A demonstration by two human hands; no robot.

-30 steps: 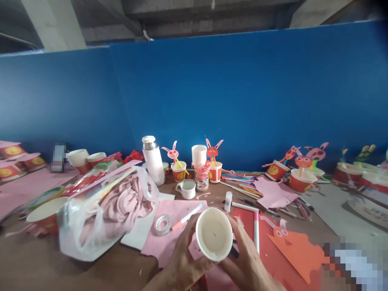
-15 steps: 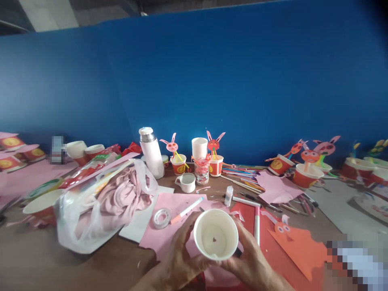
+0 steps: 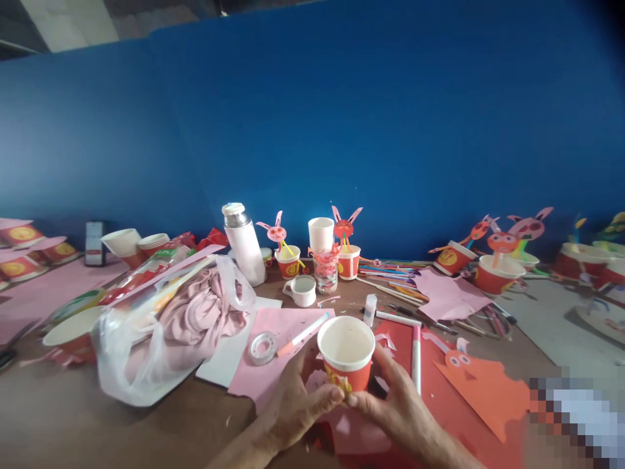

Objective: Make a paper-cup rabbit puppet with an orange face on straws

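Both my hands hold one red paper cup [image 3: 347,355] with a white inside, upright, low in the middle of the view. My left hand [image 3: 291,407] grips its left side, thumb at the base. My right hand [image 3: 399,410] wraps the right side, fingers closed on the cup's lower part. Under the cup lie pink paper [image 3: 273,348] and red paper [image 3: 439,404]. A pink marker [image 3: 416,358] lies just right of the cup, an orange-tipped pen [image 3: 303,334] just left, next to a roll of clear tape [image 3: 262,347].
A plastic bag with pink cloth [image 3: 170,332] sits left. Behind stand a white flask [image 3: 243,244], a white mug [image 3: 303,291], bunny cup crafts [image 3: 288,257], a glue bottle [image 3: 370,309] and scattered pencils [image 3: 390,277]. More cup crafts [image 3: 493,267] line the right, against a blue wall [image 3: 342,130].
The cup was tilted with its mouth towards me; now it stands upright in both hands, showing its red side. The view has also dropped slightly.
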